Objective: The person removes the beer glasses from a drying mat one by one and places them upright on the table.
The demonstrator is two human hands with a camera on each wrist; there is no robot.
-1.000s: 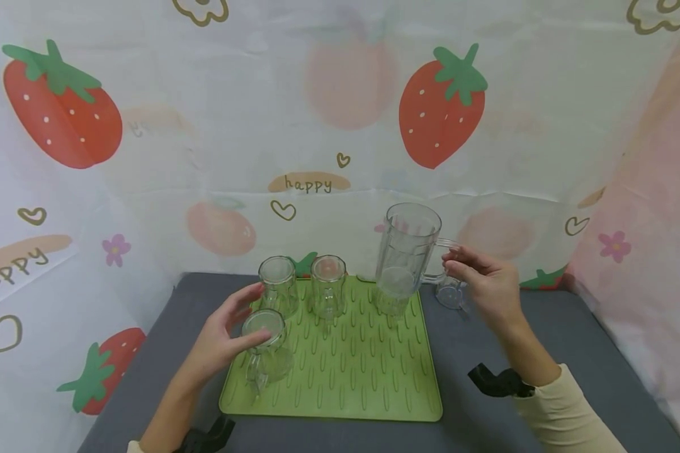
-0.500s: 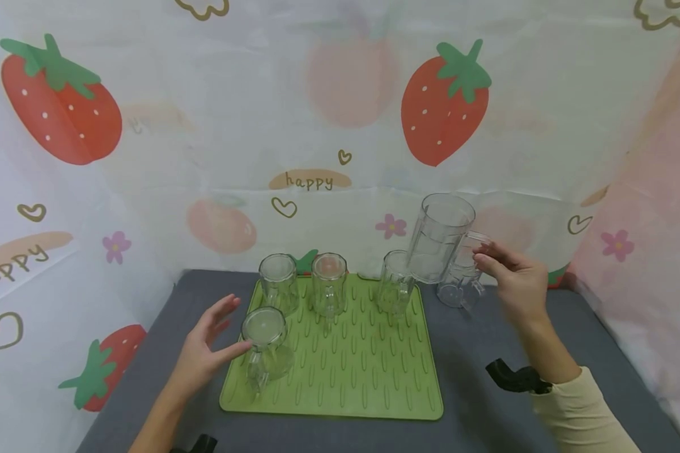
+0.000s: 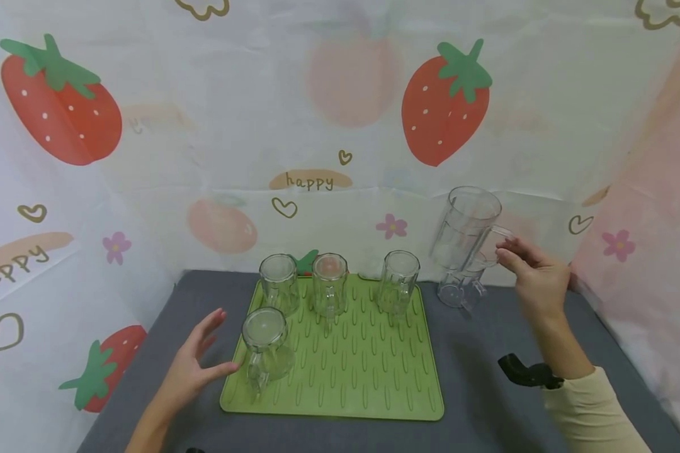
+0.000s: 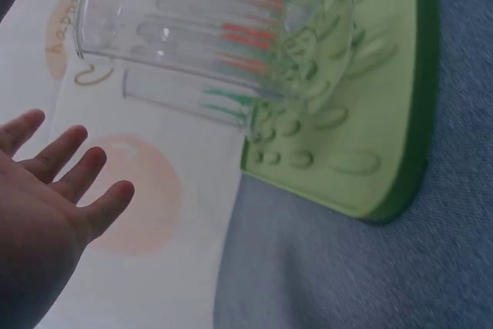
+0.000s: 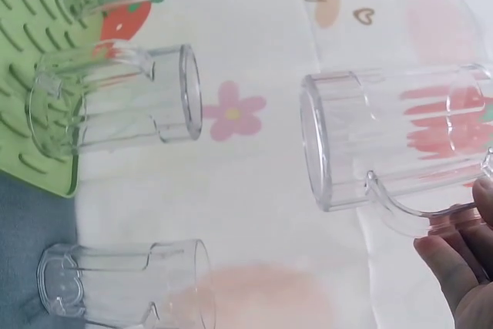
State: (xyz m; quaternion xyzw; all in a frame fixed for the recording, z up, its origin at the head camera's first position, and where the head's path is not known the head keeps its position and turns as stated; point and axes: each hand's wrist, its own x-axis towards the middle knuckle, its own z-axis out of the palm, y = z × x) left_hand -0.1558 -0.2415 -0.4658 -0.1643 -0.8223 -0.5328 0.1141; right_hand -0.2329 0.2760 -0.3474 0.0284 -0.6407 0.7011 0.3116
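Note:
My right hand [image 3: 538, 280] pinches the handle of a clear glass beer mug [image 3: 466, 220], raised upright at the back right. Behind its lower part, a second clear mug [image 3: 452, 294] stands upright on the grey table. The left hand [image 3: 186, 371] is empty, its fingers spread, just left of the nearest mug [image 3: 265, 330] on the green ridged mat [image 3: 362, 377]. That mug is bottom up, its base facing upward. In the right wrist view, the held mug [image 5: 393, 140] shows its thick base, with fingers [image 5: 454, 267] at the handle.
Along the mat's back edge stand a left mug [image 3: 279, 286], a middle mug [image 3: 330, 286] and a right mug [image 3: 398, 283], all bottom up. A white cloth [image 3: 232, 145] printed with strawberries hangs behind the grey table [image 3: 476, 377].
The right hand has carried its mug rightward from over the mat's back right corner to beyond the mat. My left hand has drawn back leftward from the near mug.

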